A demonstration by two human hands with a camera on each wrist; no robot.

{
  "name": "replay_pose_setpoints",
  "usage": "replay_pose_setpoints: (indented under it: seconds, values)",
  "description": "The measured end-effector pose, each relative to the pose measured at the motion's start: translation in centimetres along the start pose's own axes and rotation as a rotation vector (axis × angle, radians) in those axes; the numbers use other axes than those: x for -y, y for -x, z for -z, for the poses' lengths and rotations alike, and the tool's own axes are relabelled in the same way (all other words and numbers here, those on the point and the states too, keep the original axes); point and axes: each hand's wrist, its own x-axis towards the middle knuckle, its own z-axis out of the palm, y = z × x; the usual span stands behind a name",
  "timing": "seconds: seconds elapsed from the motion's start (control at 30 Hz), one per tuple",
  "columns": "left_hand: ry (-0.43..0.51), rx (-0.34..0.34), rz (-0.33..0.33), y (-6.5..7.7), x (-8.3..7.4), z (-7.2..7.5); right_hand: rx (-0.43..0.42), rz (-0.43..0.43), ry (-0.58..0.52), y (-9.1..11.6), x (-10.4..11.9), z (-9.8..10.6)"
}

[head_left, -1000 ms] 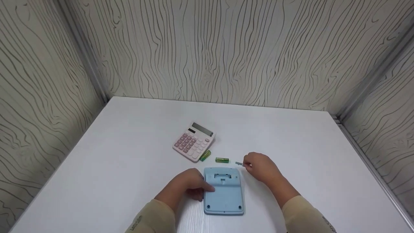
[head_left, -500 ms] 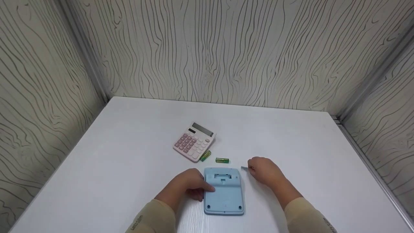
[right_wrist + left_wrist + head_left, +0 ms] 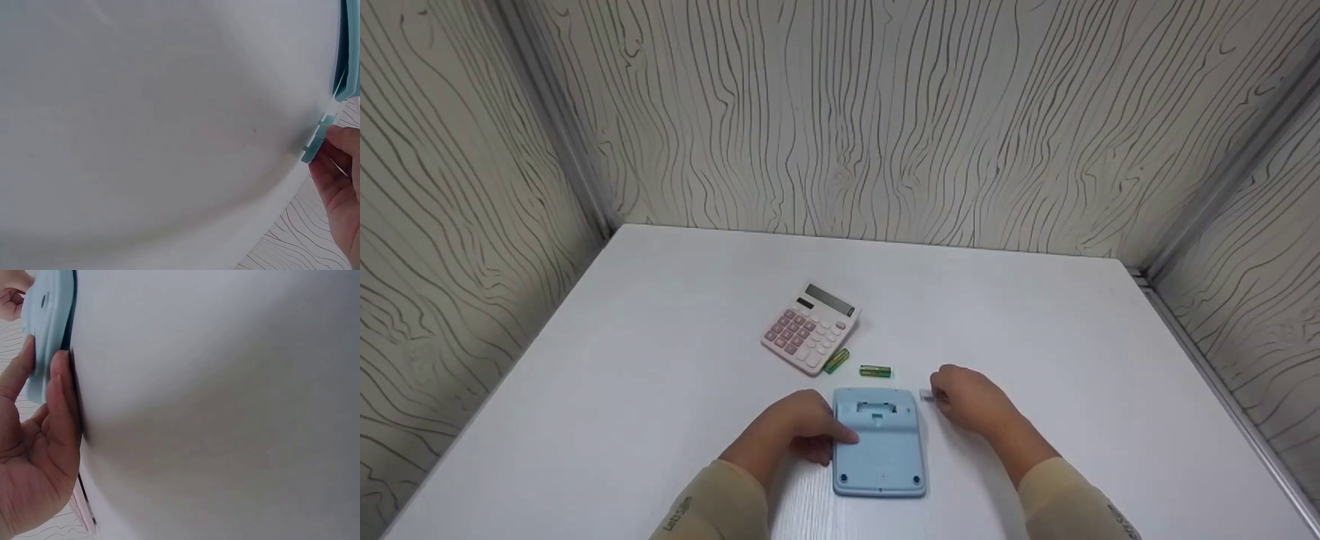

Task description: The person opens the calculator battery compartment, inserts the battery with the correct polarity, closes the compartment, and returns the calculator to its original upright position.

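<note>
A light blue calculator lies face down on the white table, its battery compartment uncovered near the far end. My left hand grips its left edge, thumb on the back and fingers at the side, as the left wrist view also shows. Just right of the calculator's far corner, my right hand pinches a small blue battery cover between thumb and fingers, close to the tabletop. Beyond the calculator lie two green batteries: one battery sideways, the other battery slanted.
A pink calculator rests face up behind and to the left, touching or almost touching the slanted battery. The white table meets wood-patterned panels at the back and sides.
My right hand has drawn slightly toward me and to the right with the battery cover, which has turned in the fingers. The left hand and blue calculator have stayed put.
</note>
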Motion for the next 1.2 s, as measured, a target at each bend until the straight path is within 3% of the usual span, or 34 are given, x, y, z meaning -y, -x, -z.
replay_pose_setpoints:
  seconds: [0.63,1.2]
  values:
    - [0.004,-0.015,0.034,0.1,-0.2,0.0,0.07,0.0,0.01,-1.0,0.6,0.8]
    - [0.002,-0.015,0.037,-0.1,-0.1,-0.1,-0.004,-0.016,-0.055,-3.4,5.3,0.7]
